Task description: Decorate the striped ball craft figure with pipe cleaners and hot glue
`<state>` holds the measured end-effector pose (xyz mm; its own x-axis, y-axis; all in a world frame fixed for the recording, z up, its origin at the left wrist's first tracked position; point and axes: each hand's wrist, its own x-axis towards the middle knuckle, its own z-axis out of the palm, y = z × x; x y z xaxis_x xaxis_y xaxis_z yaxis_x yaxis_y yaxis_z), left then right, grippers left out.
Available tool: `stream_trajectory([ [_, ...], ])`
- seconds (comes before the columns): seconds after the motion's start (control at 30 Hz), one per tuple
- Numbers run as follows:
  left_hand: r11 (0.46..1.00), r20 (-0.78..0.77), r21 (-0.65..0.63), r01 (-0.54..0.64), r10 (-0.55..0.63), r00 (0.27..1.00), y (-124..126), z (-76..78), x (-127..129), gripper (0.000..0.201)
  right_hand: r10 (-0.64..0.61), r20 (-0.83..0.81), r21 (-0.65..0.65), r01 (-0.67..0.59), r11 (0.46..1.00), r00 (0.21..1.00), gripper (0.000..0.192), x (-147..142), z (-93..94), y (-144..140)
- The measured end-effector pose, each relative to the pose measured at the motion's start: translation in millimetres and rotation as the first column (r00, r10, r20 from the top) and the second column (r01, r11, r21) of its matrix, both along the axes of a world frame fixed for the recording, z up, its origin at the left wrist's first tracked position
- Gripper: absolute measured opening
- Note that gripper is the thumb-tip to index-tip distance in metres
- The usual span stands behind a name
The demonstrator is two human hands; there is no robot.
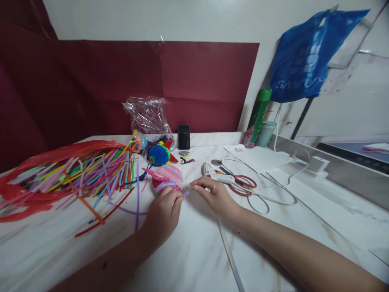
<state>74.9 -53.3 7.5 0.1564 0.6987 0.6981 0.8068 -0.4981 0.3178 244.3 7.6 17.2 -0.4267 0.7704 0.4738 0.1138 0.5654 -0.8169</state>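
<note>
"What does the left hand (164, 209) grip?"

"It pinches a purple stem (185, 194), whose tip pokes out past the fingers toward the right hand (215, 195)."

"And that one's grip?"

"It hovers just beside, thumb and forefinger close together; whether anything sits between them, one cannot tell."

"Where is the pink ball (167, 173)?"

"On the marbled table (188, 251), right behind the left hand, with a blue ball (158, 155) beyond it. A white glue gun (223, 177) and red-handled scissors (249, 177) lie past the right hand."
</note>
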Motion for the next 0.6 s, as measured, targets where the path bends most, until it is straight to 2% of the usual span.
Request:
stream_trajectory([
  [0.07,1.0,-0.043,0.018,-0.001,0.002,0.999,1,-1.6,-2,0.02,-0.012,0.102,0.13,-0.002,0.992,0.995,0.016,3,1.1,-1],
  [0.17,1.0,-0.067,0.013,0.012,-0.011,0.998,-1,-2.8,0,0.021,0.007,0.163,0.171,-0.036,0.985,0.987,0.014,3,-1.7,-7],
  [0.23,0.999,-0.057,-0.006,0.032,-0.033,0.998,-2,-2.5,2,0.02,0.014,0.143,0.153,-0.036,0.988,0.99,0.014,1,-5.4,-10],
  [0.33,0.999,-0.026,-0.012,0.046,-0.046,0.999,-4,-1.3,3,0.019,0.026,0.085,0.016,-0.027,1.0,0.996,0.019,-2,-11.6,-11],
  [0.4,1.0,-0.049,-0.018,0.024,-0.025,0.998,-4,-0.9,2,0.02,0.048,0.093,-0.021,-0.046,0.999,0.994,0.02,-4,-15.0,-9],
  [0.5,0.998,-0.157,-0.067,-0.022,0.011,0.987,-4,-1.6,0,0.022,0.037,0.171,0.131,-0.059,0.99,0.985,0.015,-3,-17.5,-8],
  [0.6,0.996,-0.238,-0.081,-0.031,0.01,0.971,-3,-2.7,-2,0.024,0.016,0.229,0.288,-0.083,0.954,0.973,0.015,-1,-17.9,-8],
])
